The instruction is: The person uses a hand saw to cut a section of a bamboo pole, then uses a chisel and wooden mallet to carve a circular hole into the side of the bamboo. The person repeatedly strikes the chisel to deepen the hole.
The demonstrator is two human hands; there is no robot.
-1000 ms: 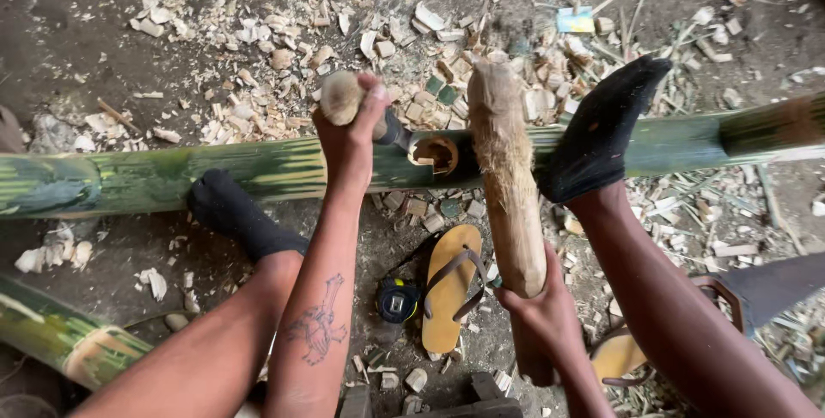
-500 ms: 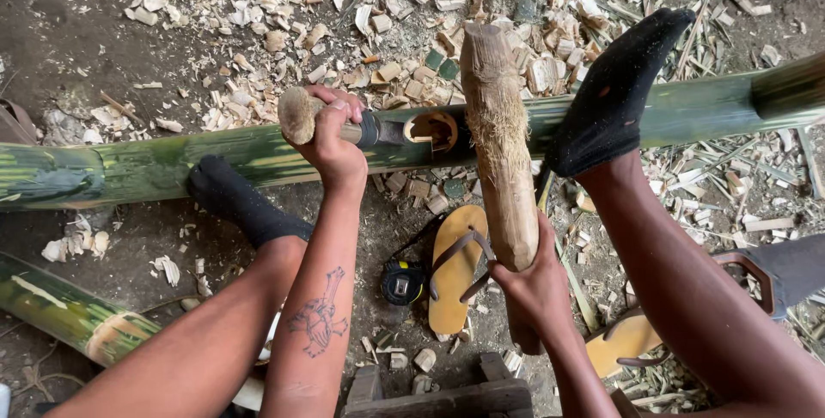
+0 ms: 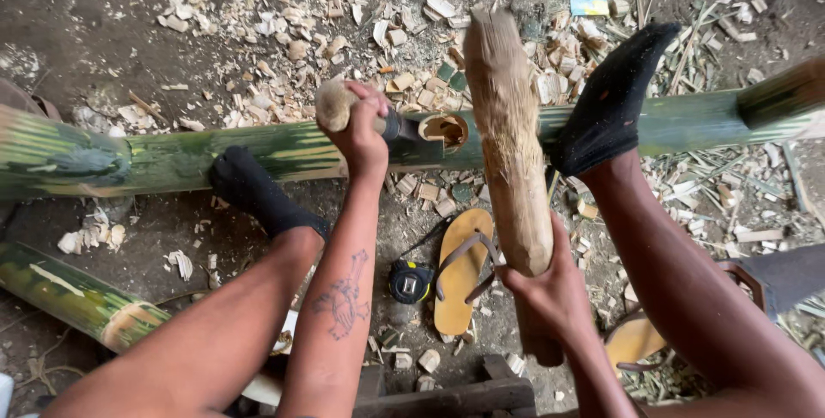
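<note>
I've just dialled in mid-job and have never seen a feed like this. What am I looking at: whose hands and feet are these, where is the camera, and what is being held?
There is no machine here: this is one person, filmed by a camera worn on their head and looking down, so the arms and legs are their own. The left hand grips a chisel handle, its tip at a hole cut in a long green bamboo pole. The right hand holds a thick wooden club upright like a mallet. Both feet in black socks rest against the pole. The dirt floor is strewn with wood chips. Between the legs lie a yellow flip-flop and a tape measure. A second bamboo piece lies at lower left.
</note>
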